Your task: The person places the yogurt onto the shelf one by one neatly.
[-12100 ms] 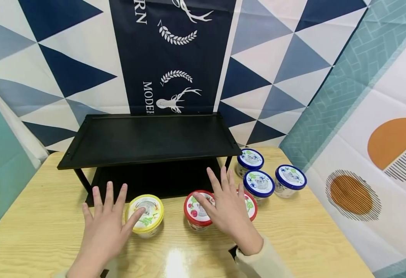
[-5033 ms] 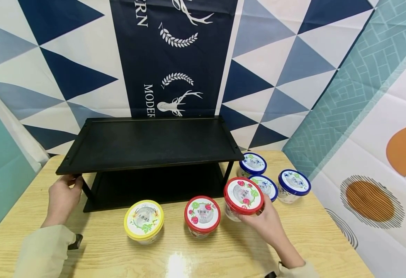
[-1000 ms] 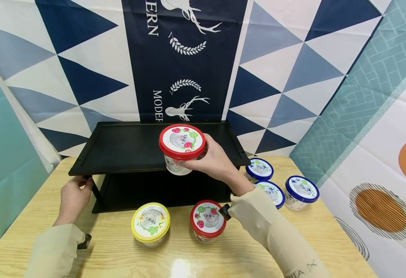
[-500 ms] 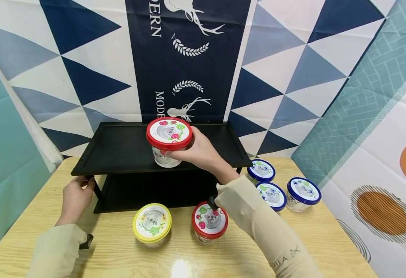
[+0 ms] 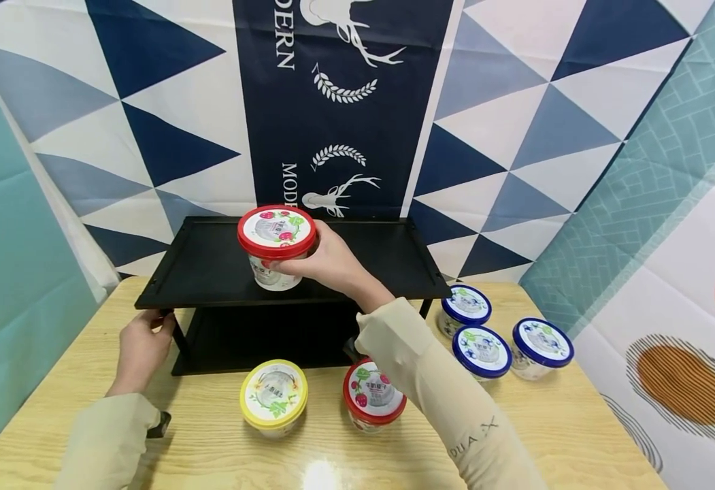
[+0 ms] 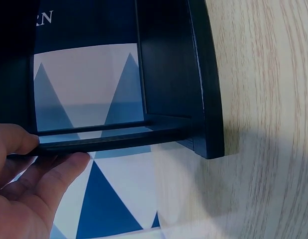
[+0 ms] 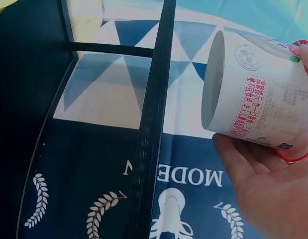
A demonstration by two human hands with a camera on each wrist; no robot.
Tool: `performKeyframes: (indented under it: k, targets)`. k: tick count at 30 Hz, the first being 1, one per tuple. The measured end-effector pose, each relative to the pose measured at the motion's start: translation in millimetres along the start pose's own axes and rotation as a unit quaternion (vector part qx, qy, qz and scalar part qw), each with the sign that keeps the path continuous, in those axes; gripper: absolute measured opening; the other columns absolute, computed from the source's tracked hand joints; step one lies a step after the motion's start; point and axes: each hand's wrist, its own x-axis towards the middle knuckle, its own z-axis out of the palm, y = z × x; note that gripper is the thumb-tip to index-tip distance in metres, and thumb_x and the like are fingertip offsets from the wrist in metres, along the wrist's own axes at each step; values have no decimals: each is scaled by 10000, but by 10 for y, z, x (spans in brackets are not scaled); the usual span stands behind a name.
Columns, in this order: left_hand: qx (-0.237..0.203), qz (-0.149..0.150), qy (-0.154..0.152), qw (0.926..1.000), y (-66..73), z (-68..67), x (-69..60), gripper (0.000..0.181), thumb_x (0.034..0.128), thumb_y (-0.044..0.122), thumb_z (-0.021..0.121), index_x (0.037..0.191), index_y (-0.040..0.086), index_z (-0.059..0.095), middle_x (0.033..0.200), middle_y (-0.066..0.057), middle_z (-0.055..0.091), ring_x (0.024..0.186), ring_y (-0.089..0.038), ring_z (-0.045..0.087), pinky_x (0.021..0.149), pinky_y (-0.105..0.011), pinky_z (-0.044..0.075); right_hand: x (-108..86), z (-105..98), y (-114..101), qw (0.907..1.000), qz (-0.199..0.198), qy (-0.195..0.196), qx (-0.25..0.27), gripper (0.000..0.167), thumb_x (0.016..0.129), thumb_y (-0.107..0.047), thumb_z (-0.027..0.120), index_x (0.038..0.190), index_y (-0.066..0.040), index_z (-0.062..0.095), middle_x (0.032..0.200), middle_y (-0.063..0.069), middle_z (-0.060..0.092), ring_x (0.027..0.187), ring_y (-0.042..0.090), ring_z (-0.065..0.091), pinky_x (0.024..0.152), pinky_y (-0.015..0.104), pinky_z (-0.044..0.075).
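Note:
My right hand (image 5: 326, 262) grips a red-lidded tub (image 5: 276, 248) with strawberry pictures and holds it upright over the upper board of a black two-tier rack (image 5: 369, 255). In the right wrist view a gap shows between the tub's base (image 7: 213, 82) and the board. My left hand (image 5: 143, 347) pinches the rack's front left leg, just under the upper board; the left wrist view shows thumb and fingers around that leg (image 6: 119, 141). In front of the rack stand a yellow-lidded tub (image 5: 274, 395) and a second red-lidded tub (image 5: 374, 395), partly covered by my right sleeve.
Three blue-lidded tubs (image 5: 482, 350) stand to the right of the rack on the wooden table (image 5: 210, 456). A patterned cloth wall (image 5: 333, 102) rises directly behind the rack. The lower board (image 5: 271, 337) lies in shade.
Both hands were spread over the tubs at first. My left hand then took the rack leg. My right hand lifted the red-lidded tub and carried it left and up, drifting further left lately.

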Motion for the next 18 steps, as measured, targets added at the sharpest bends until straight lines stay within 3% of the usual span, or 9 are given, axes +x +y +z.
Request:
performKeyframes:
  k: [18]
  targets:
    - [-26,-32,-36,10000,2,7,-13,306,962,110,433,1164,-75,568,1129,-320,588,1038,-458,571,778,-510,490,310,268,20,9994,174,-254,144,742,747,-284,777,1361,-141,385,1297,17,524,1111,171,521,941,348,468]
